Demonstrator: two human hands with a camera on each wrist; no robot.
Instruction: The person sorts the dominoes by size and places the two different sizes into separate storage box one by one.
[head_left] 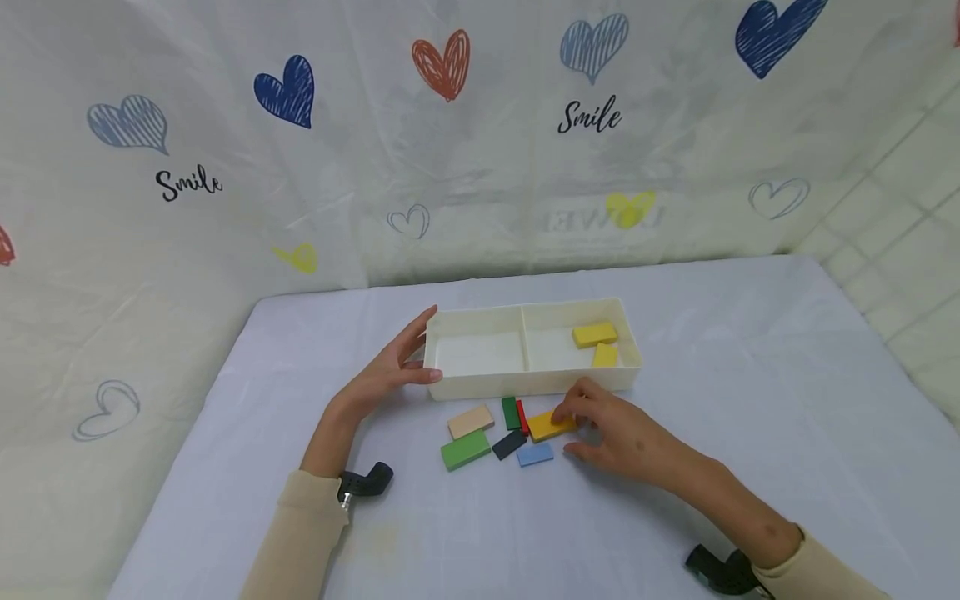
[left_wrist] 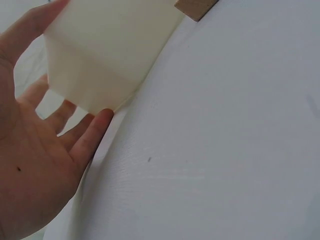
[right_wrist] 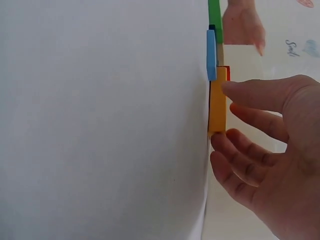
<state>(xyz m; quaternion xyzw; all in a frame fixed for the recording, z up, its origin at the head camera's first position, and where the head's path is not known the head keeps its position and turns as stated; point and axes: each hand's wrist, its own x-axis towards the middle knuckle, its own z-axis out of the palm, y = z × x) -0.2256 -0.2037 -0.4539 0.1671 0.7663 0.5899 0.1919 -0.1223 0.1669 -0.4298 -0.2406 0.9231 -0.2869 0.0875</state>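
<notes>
A white two-compartment box (head_left: 480, 386) stands on the table, with two yellow blocks (head_left: 595, 335) in its right compartment. My left hand (head_left: 382, 375) holds the box's left end, thumb at the front corner and the other fingers along the end wall (left_wrist: 95, 70). In front of the box lies an orange block (head_left: 546, 427). My right hand (head_left: 618, 433) is over it, a fingertip touching its top while the thumb looks apart from it. The right wrist view shows this hand (right_wrist: 285, 145) with loosely bent fingers beside the orange block (right_wrist: 218, 107).
Near the orange block lie a red block (head_left: 522, 417), a dark green block (head_left: 511, 413), a black block (head_left: 509, 444), a blue block (head_left: 535, 454), a light green block (head_left: 466, 450) and a beige block (head_left: 471, 422). A white cloth (head_left: 465, 533) covers the table.
</notes>
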